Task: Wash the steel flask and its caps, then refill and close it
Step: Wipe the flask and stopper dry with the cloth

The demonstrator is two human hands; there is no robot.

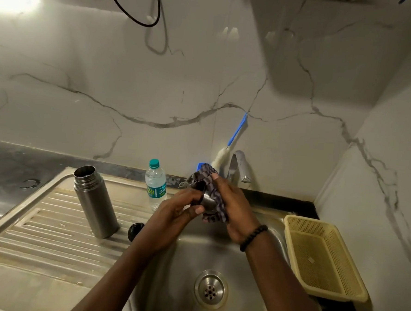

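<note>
sink bowl (188, 257): steel, nearest item, round drain (210, 289) at its bottom; near edge cut off by the frame.
basket (323, 257): yellow perforated plastic, on the sink's right rim, tilted toward the bowl.
left hand (180, 208): above the bowl, fingers closed around a steel cap (206, 201); most of the cap is hidden by fingers and cloth, so its shape is hard to make out.
right hand (232, 210): beaded band at the wrist, gripping a dark checked cloth (213, 192) pressed against the cap.
black cap (136, 231): round, on the drainboard beside the left forearm, partly hidden by it.
steel flask (95, 201): upright and open-mouthed on the ribbed drainboard (50, 230), left of the hands, well apart from them.
plastic water bottle (155, 184): clear, green cap, farther back, between flask and hands; lower part hidden by the left hand.
tap (240, 166): steel, behind the hands.
bottle brush (234, 135): blue handle, white head, leaning on the wall; base hidden behind the cloth.
wall: white marble-look tile with grey veins; a black cable (136, 11) loops at the top, ends cut off.
</note>
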